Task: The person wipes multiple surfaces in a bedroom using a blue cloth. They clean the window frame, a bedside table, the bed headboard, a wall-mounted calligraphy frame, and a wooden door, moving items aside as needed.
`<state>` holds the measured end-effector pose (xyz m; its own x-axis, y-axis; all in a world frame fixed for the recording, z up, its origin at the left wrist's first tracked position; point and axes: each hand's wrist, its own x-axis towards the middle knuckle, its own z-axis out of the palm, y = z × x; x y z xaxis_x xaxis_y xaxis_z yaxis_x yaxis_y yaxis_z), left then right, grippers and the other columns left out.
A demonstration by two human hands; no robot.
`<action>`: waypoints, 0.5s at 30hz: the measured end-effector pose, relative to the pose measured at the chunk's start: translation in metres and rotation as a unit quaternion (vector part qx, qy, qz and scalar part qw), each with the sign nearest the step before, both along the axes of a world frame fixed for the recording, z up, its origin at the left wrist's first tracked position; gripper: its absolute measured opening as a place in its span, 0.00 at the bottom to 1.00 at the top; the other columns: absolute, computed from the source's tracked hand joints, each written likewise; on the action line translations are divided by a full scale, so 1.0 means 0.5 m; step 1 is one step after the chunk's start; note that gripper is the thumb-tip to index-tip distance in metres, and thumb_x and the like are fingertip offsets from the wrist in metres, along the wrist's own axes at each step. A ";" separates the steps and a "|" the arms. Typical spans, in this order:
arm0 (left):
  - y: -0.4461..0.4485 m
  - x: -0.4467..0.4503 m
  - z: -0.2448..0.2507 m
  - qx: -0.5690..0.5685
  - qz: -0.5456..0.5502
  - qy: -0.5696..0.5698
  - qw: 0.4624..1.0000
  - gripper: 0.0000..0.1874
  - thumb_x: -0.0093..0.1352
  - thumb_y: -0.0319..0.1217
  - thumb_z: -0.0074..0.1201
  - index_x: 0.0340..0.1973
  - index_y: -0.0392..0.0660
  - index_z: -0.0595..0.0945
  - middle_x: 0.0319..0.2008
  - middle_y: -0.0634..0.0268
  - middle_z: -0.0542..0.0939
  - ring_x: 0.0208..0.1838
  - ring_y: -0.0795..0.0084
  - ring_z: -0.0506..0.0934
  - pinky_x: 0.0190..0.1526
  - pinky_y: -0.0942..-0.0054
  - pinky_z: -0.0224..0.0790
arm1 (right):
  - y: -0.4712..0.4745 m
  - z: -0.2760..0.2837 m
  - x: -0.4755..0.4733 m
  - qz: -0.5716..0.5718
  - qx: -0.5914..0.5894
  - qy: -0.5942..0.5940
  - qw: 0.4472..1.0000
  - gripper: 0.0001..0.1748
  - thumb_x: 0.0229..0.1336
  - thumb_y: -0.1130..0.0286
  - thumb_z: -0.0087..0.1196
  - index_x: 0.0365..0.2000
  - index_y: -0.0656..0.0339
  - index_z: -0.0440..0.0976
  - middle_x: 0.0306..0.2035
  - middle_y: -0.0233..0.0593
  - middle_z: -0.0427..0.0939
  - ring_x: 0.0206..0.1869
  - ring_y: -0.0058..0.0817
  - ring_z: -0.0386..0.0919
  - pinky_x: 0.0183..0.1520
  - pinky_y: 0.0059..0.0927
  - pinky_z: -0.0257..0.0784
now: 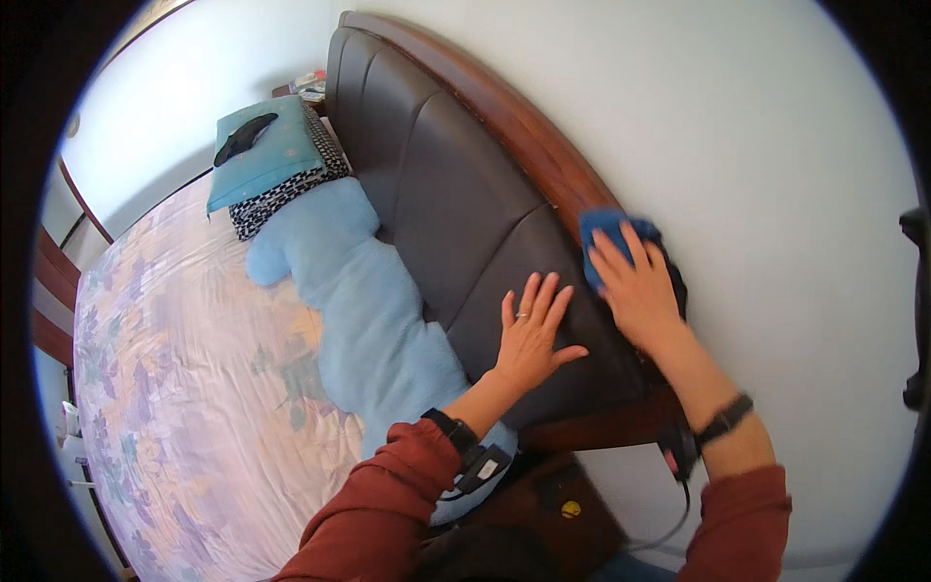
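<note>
My right hand (640, 291) presses a folded blue cloth (602, 220) against the wooden top rail (524, 109) of a bed headboard, with its fingers spread over the fabric. Part of the cloth is hidden under the hand, and a darker edge shows on its far side. My left hand (534, 335) rests flat on the dark brown padded panel (473, 196) of the headboard, fingers apart and nothing in them. A ring is on one finger. Along the foot of the panel lies a long light-blue plush cushion (385, 313), reaching under my left forearm.
A teal pillow (276, 174) with a dark item (246, 140) on top sits on a black-and-white patterned pillow (280, 202). The floral bedsheet (204, 378) spreads to the left. Behind the headboard stands a pale wall (785, 254). A dark wooden surface (538, 524) bears a small yellow object (571, 508).
</note>
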<state>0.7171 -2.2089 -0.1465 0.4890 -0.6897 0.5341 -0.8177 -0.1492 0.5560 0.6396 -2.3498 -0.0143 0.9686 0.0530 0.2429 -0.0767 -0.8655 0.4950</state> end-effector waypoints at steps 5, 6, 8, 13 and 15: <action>0.013 -0.001 -0.008 -0.023 0.014 0.040 0.999 0.53 0.56 0.52 0.62 0.68 0.42 0.53 0.71 0.51 0.47 0.74 0.51 0.43 0.66 0.44 0.38 | 0.046 0.005 -0.120 -0.025 0.023 0.043 0.999 0.26 0.51 0.65 0.57 0.52 0.58 0.71 0.63 0.33 0.63 0.68 0.38 0.51 0.63 0.49 0.50; 0.006 0.000 -0.008 -0.025 0.007 0.041 0.999 0.55 0.56 0.53 0.62 0.68 0.37 0.50 0.71 0.51 0.46 0.74 0.50 0.42 0.66 0.44 0.39 | 0.041 0.005 -0.101 -0.019 0.022 0.043 0.999 0.26 0.51 0.65 0.57 0.52 0.58 0.71 0.63 0.33 0.63 0.68 0.38 0.51 0.64 0.48 0.50; -0.007 -0.002 -0.009 -0.021 -0.003 0.077 0.997 0.56 0.55 0.54 0.61 0.67 0.36 0.49 0.71 0.50 0.45 0.74 0.49 0.41 0.66 0.44 0.39 | 0.023 0.006 -0.040 -0.005 0.021 0.045 0.999 0.24 0.52 0.65 0.56 0.51 0.58 0.72 0.62 0.32 0.64 0.68 0.36 0.52 0.64 0.47 0.48; -0.020 -0.006 -0.022 0.019 0.004 0.064 0.998 0.61 0.51 0.59 0.61 0.67 0.35 0.49 0.71 0.49 0.44 0.74 0.48 0.40 0.65 0.42 0.41 | -0.025 -0.009 0.160 0.033 -0.010 0.014 0.999 0.17 0.54 0.66 0.54 0.45 0.58 0.73 0.58 0.32 0.68 0.67 0.35 0.54 0.64 0.47 0.49; -0.019 -0.005 -0.029 0.010 0.014 0.058 0.998 0.62 0.49 0.61 0.61 0.68 0.36 0.50 0.71 0.49 0.44 0.74 0.49 0.40 0.65 0.43 0.40 | -0.040 -0.016 0.238 0.045 -0.018 -0.010 0.999 0.15 0.54 0.66 0.54 0.42 0.58 0.73 0.56 0.32 0.69 0.66 0.34 0.55 0.64 0.47 0.49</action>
<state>0.7148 -2.2186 -0.1608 0.5662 -0.6845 0.4592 -0.7430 -0.1828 0.6438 0.7584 -2.3696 -0.0223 0.9545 0.1483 0.2587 -0.0098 -0.8514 0.5243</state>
